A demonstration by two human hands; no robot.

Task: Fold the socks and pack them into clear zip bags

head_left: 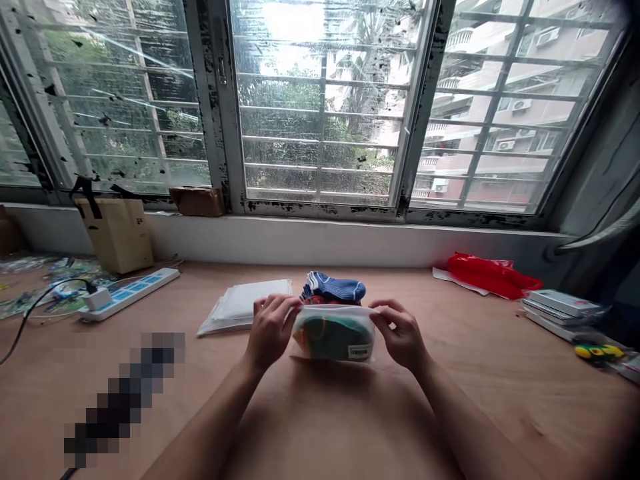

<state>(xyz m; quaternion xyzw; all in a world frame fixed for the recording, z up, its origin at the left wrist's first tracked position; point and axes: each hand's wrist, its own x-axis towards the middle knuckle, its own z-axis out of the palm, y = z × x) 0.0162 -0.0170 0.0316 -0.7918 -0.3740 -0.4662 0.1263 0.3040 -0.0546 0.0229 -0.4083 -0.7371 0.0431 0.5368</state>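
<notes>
A frosted clear plastic bag stands on the table in front of me, with something dark green and a bit of orange showing through it. A white barcode label sits at its lower right. My left hand pinches the bag's top left corner. At the top right corner, the fingers of my right hand are closed on the edge. Just behind the bag lies a pile of blue socks with white trim, with something red under them. To the left is a stack of flat white bags, partly covered by my left hand.
A white power strip with a plugged-in adapter lies at the left, near a cardboard box. Red plastic, stacked boxes and a yellow-black object are at the right. A blurred-out dark patch covers the left front.
</notes>
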